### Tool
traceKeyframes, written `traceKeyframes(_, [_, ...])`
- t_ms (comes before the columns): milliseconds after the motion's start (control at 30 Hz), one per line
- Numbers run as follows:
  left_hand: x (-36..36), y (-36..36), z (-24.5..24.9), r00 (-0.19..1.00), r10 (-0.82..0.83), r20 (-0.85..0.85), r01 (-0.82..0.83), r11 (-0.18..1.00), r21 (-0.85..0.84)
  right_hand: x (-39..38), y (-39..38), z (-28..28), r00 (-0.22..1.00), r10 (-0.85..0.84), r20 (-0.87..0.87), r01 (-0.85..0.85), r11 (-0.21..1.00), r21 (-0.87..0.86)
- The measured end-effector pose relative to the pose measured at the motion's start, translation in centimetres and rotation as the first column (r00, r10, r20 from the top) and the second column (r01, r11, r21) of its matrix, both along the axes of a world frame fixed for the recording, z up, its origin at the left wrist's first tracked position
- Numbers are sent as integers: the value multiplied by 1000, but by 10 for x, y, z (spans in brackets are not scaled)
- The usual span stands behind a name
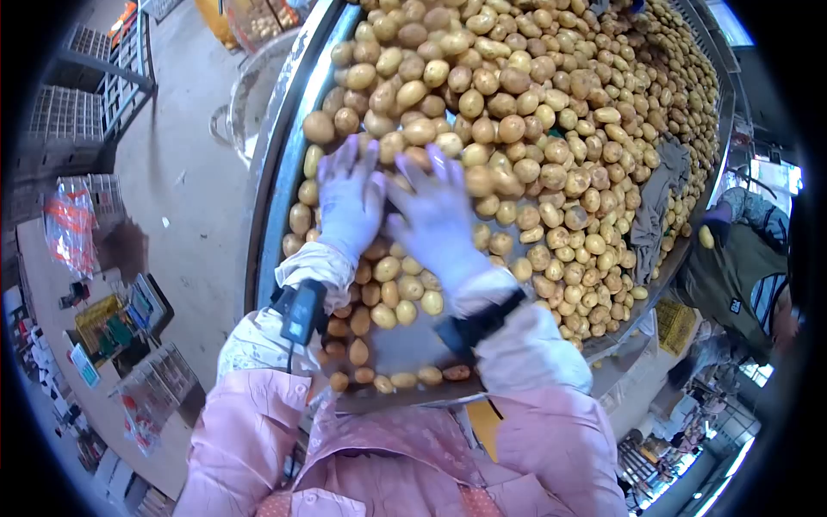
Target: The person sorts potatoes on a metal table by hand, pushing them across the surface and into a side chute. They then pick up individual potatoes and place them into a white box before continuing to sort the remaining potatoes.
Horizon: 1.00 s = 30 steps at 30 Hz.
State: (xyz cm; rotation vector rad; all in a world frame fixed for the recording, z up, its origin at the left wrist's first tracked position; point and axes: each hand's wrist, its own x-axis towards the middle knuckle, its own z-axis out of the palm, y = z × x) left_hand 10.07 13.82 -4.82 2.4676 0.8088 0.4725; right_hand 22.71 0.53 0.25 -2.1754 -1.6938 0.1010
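Both my hands wear pale gloves and rest over a large heap of potatoes (491, 82) on a metal sorting table (422, 340). My left hand (349, 202) lies with its fingers stretched forward, touching potatoes near the table's left side. Just to its right, my right hand (435, 215) is slightly blurred, its fingers spread over the potatoes. I see nothing gripped in either hand; the potatoes under the palms are hidden. Several potatoes beside the right hand are smeared by motion. A short row of potatoes (403, 380) lies along the near edge.
The table's raised metal rim (289, 142) runs along the left. A grey cloth (662, 202) lies on the heap at right. Beyond the right edge, another person (732, 276) in a dark apron holds a potato. A white tub (250, 99) stands on the floor at left.
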Motion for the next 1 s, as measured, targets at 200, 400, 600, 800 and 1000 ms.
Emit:
traceKeyframes(200, [-96, -124, 42, 880, -452, -143, 406, 874, -267, 22, -186, -9, 896, -429, 113, 443, 871, -212])
traceKeyframes(400, [-209, -208, 35, 662, -725, -193, 614, 671, -414, -127, -235, 8, 948, -316, -43, 268, 862, -430])
traceKeyframes(600, [-288, -133, 49, 701, -637, -320, 640, 760, -112, -57, -302, 31, 974, -227, 5, 200, 849, -489])
traceKeyframes(800, [-206, -123, 64, 989, -110, -95, 109, 994, -17, -50, -196, -5, 775, -153, -613, 276, 955, 110])
traceKeyframes(1000, [-120, -127, 70, 893, -444, -76, 399, 857, -326, -92, -137, -30, 965, -215, -149, 118, 867, -485])
